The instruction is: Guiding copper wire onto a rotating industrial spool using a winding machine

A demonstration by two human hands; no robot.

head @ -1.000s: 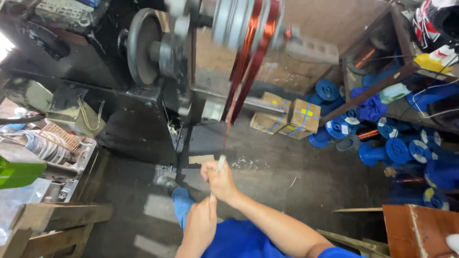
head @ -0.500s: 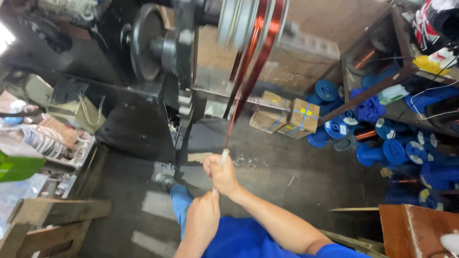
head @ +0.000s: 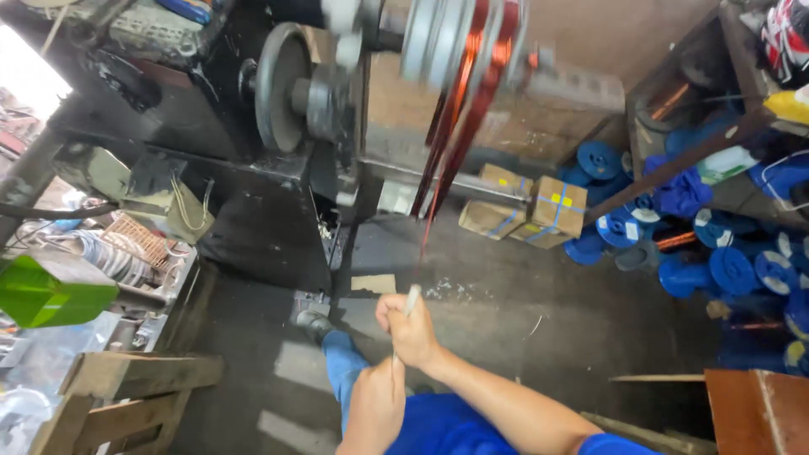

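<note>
My right hand (head: 410, 329) is closed around a thin white sleeve that a strand of copper wire (head: 425, 227) passes through. The strand runs up to a spinning winding form (head: 472, 50) wrapped with reddish copper coils, mounted on a dark winding machine (head: 286, 93). My left hand (head: 375, 404) sits just below and nearer me, fingers closed on the same strand. My leg in blue trousers and a dark shoe (head: 313, 324) show beneath the hands.
Cardboard boxes (head: 527, 211) lie on the concrete floor under the machine. Several blue spools (head: 716, 253) pile up at the right beneath a shelf. A wooden frame (head: 118, 379) and a green object (head: 50, 291) are at left, with a cluttered bench.
My view has shifted slightly and the winding form has turned. Both hands stay on the wire in about the same pose, the right hand a little lower in view.
</note>
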